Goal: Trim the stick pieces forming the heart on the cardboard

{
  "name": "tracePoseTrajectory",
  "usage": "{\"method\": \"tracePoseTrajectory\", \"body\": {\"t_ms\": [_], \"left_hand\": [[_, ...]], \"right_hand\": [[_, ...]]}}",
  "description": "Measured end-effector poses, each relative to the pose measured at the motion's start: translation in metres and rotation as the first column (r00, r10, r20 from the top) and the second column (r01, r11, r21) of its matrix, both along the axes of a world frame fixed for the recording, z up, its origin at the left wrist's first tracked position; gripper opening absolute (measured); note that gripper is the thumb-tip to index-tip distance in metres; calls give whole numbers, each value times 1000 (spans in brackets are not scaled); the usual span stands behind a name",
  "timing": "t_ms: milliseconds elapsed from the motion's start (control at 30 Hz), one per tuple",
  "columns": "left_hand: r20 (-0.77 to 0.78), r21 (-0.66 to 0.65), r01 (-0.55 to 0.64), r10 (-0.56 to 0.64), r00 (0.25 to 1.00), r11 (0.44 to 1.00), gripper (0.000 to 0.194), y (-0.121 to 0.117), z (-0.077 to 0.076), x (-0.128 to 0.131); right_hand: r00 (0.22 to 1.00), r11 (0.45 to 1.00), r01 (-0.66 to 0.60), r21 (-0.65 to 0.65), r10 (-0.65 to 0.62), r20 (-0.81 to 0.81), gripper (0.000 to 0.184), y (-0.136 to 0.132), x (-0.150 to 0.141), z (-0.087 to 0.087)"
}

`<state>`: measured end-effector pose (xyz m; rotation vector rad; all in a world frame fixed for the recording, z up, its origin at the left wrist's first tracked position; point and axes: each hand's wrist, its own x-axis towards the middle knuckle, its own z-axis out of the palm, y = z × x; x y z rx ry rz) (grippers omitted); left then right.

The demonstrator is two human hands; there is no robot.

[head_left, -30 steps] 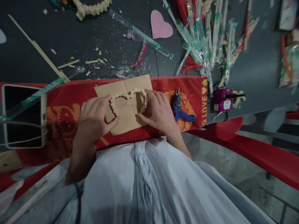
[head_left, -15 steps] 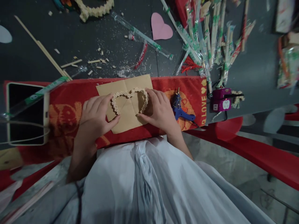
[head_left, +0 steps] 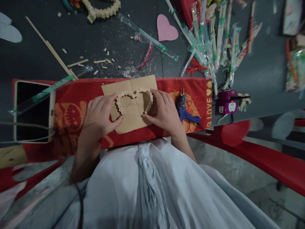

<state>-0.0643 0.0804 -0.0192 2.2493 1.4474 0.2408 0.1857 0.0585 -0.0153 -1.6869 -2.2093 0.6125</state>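
A partial heart outline [head_left: 122,95] made of short pale wooden pieces rests on a creased sheet of tan paper [head_left: 127,125], its lower point open. My left hand [head_left: 101,114] grips its left side, fingers at the upper curve and thumb by the lower left end. On the opposite side, my right hand [head_left: 165,109] holds the right curve, with the thumb near the lower right end. A blue hot glue gun [head_left: 187,116] lies to the right of my right hand on the red towel [head_left: 71,116].
A tablet [head_left: 33,111] with a wrapped chopstick across it lies left. Wooden sticks [head_left: 57,57], crumbs and a pink paper heart [head_left: 166,28] are behind the towel. Wrapped chopsticks [head_left: 220,35] pile up at back right, near a purple power adapter [head_left: 227,101]. Another wooden ring [head_left: 102,12] sits at the back.
The whole view has shifted slightly, so things appear a little further right. Both hands keep their places on the heart outline, which looks slightly flatter to the paper.
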Motion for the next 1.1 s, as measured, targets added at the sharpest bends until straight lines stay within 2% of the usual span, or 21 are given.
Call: {"method": "tracePoseTrajectory", "body": {"t_ms": [167,433,667,1100], "left_hand": [[13,9,-2,2,1000,1000,65,0,-2,-1],[-59,44,8,-5,998,999,63,0,0,2],[2,13,-1,1,1000,1000,65,0,0,1],[-27,31,4,-3,1000,1000,61,0,1,2]], "right_hand": [[1000,1000,1,0,-1,2,82,0,0,-1],[1000,1000,-5,5,5,0,83,-1,0,-4],[1000,1000,0,5,0,4,81,-1,0,-3],[1000,1000,-5,24,5,7,82,-2,0,-2]]}}
